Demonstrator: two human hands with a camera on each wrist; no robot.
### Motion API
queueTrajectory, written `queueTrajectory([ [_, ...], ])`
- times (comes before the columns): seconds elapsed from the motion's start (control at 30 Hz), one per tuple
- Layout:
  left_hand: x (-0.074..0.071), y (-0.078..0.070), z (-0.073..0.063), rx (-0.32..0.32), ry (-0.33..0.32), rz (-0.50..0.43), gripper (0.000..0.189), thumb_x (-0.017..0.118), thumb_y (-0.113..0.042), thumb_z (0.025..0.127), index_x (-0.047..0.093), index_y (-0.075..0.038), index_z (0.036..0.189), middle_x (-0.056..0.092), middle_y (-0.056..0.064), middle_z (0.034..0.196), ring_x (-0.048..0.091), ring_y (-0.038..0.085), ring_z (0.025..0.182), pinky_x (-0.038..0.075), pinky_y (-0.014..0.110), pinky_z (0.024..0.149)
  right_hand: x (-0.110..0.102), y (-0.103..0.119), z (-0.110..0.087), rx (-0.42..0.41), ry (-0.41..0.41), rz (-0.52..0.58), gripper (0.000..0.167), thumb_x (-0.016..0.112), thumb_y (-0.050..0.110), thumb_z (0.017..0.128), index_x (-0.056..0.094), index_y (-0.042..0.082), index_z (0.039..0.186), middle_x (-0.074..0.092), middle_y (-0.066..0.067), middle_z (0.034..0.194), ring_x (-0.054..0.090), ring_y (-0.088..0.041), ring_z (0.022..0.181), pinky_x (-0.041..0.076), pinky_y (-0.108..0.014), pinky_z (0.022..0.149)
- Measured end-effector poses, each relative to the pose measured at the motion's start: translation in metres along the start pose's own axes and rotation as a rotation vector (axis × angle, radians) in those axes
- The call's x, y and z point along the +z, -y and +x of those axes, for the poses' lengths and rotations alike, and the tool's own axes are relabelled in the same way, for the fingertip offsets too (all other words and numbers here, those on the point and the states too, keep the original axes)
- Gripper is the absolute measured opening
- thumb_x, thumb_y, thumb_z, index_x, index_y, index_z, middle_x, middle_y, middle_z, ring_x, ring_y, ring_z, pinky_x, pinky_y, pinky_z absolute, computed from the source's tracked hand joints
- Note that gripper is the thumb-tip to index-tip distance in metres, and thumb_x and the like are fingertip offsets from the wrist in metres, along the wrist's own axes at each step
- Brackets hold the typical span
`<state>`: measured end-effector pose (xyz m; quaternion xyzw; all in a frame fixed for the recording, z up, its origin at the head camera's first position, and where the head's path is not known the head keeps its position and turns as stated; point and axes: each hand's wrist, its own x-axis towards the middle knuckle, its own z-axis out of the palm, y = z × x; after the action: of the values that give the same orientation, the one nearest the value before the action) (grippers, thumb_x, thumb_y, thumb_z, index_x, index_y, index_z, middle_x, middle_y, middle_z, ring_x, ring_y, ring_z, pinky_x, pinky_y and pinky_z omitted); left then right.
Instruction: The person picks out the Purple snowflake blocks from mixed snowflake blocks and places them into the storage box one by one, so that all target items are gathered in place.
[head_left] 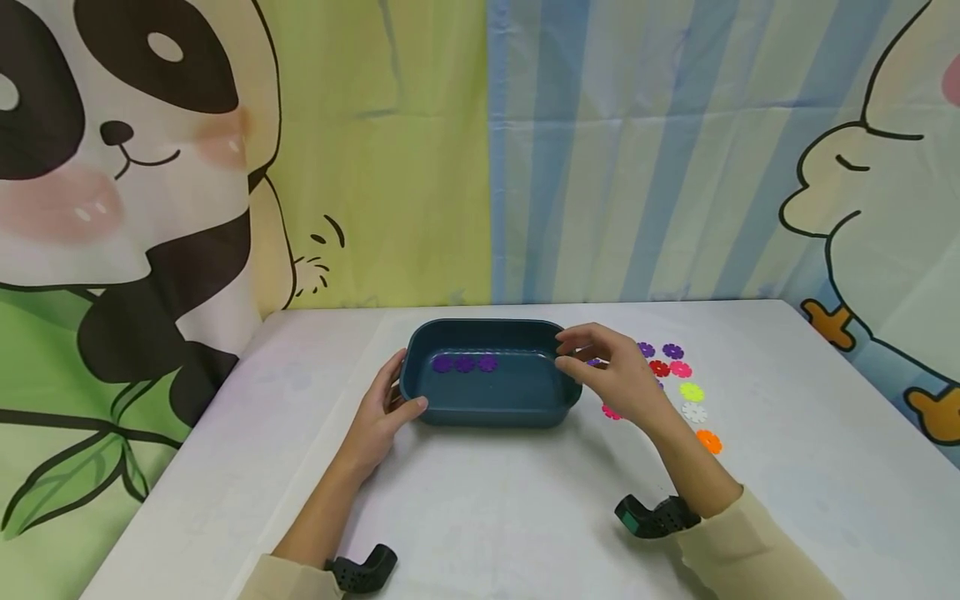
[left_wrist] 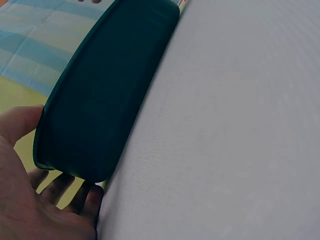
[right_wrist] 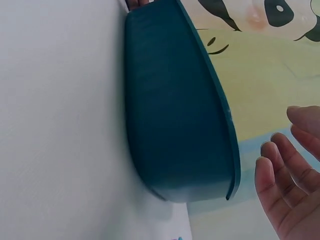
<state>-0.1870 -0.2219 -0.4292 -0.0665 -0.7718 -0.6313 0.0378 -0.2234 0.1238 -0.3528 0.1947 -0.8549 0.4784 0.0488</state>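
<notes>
A dark teal rectangular tray (head_left: pixel 491 417) is on the white table, with three purple flower-shaped pieces (head_left: pixel 465 363) in a row inside. My left hand (head_left: pixel 378 421) grips its left end, the thumb on the rim and the fingers around the outer side. The left wrist view shows the same hold on the tray (left_wrist: pixel 105 95), with fingertips under its end. Beside the right end, my right hand (head_left: pixel 618 375) hovers with loosely bent fingers. In the right wrist view that hand (right_wrist: pixel 295 185) is apart from the tray (right_wrist: pixel 175 105), nothing between its fingers.
Flower-shaped pieces lie right of the tray, partly behind my right hand: purple (head_left: pixel 672 351), red (head_left: pixel 659 368), pink (head_left: pixel 680 369), yellow-green (head_left: pixel 692 392), white (head_left: pixel 694 412) and orange (head_left: pixel 708 441). A printed curtain (head_left: pixel 390 167) hangs behind the table (head_left: pixel 480 517).
</notes>
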Motion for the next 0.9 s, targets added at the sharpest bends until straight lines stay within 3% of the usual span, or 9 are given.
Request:
queueTrajectory([
  [0.57,0.001,-0.001,-0.001,-0.002,-0.003,-0.018,0.081,0.066,-0.013,0.097,0.023,-0.017,0.165,0.034,0.013,0.167,0.041,0.035,0.149,0.037,0.009,0.103,-0.023,-0.015,-0.012,0.034,-0.044,-0.057,0.041,0.076,0.021,0.094,0.065,0.010,0.132,0.072,-0.016,0.119,0.073,-0.029,0.096,0.058,-0.023,0.075],
  [0.77,0.001,-0.002,-0.001,0.000,0.000,-0.012,0.080,0.065,-0.014,0.098,0.023,-0.017,0.165,0.033,0.014,0.167,0.042,0.036,0.148,0.037,0.021,0.111,-0.032,-0.017,-0.011,0.031,-0.004,-0.055,0.041,0.076,0.022,0.095,0.065,0.011,0.133,0.072,-0.015,0.120,0.073,-0.029,0.099,0.060,-0.027,0.077],
  [0.9,0.001,-0.001,-0.001,0.004,0.000,-0.010,0.080,0.065,-0.013,0.098,0.024,-0.017,0.165,0.034,0.015,0.167,0.043,0.037,0.148,0.038,0.015,0.108,-0.040,-0.017,-0.013,0.049,0.051,-0.073,0.039,0.076,0.023,0.095,0.065,0.011,0.131,0.074,-0.013,0.120,0.072,-0.028,0.102,0.061,-0.031,0.077],
])
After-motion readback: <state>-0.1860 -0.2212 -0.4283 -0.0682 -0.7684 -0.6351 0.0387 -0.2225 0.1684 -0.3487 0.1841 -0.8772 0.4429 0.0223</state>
